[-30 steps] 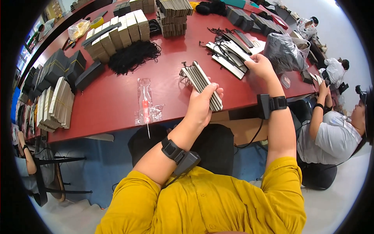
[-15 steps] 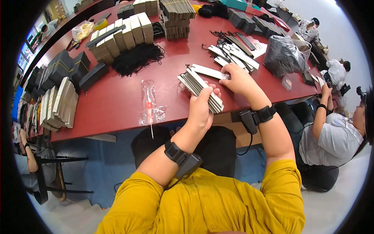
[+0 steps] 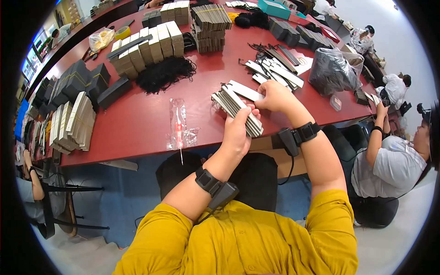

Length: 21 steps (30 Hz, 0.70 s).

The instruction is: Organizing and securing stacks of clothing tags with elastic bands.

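Observation:
My left hand (image 3: 236,134) is closed around a stack of narrow flat strips (image 3: 237,110), pale on the faces and grey along the edges, held tilted over the front of the red table. My right hand (image 3: 276,96) pinches the near end of a single white strip (image 3: 244,90). That strip's far end lies against the top of the stack, where dark cord ends show. Beyond my right hand, a loose pile of white strips with black cords (image 3: 275,73) rests on the table. A red-handled pointed tool (image 3: 179,130) lies on a clear plastic sleeve to the left.
Banded blocks of pale strips (image 3: 149,46) and a heap of black cords (image 3: 167,75) stand farther back. Dark and pale stacks (image 3: 75,123) line the left. A filled plastic bag (image 3: 336,71) is on the right. A co-worker in grey (image 3: 389,160) sits at my right.
The right hand has drawn slightly nearer to the stack with its white strip. The left hand still grips the stack. The whole view has shifted a little.

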Motion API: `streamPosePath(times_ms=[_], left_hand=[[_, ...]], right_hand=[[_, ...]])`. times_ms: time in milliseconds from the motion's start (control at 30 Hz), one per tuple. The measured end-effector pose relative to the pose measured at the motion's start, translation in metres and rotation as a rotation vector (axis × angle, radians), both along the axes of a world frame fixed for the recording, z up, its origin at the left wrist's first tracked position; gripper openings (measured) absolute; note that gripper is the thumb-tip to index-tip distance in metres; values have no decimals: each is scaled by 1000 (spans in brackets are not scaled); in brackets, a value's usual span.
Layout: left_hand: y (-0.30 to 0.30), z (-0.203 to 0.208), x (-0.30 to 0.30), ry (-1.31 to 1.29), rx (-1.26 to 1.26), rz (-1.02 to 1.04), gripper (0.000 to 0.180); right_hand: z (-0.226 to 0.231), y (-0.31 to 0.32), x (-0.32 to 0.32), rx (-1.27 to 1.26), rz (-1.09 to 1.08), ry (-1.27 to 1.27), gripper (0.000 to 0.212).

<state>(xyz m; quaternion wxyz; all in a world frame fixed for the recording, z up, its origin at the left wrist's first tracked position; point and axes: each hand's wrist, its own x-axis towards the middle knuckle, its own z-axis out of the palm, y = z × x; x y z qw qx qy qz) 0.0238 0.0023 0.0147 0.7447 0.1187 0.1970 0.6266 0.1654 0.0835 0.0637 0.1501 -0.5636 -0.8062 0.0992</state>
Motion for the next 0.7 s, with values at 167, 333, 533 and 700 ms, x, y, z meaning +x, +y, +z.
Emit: streamPosePath(times_ms=[167, 333, 533, 700], left_hand=[[0, -3, 1, 2, -6, -20, 23], [9, -11, 2, -37, 31, -71, 27], [7, -4, 0, 81, 39, -22, 20], [3, -1, 4, 127, -14, -55, 13]], right_hand=[[8, 4, -3, -194, -180, -15, 33], [15, -15, 17, -666, -41, 623, 24], [42, -40, 6, -451, 44, 310, 33], [14, 13, 99, 268, -412, -304, 36]])
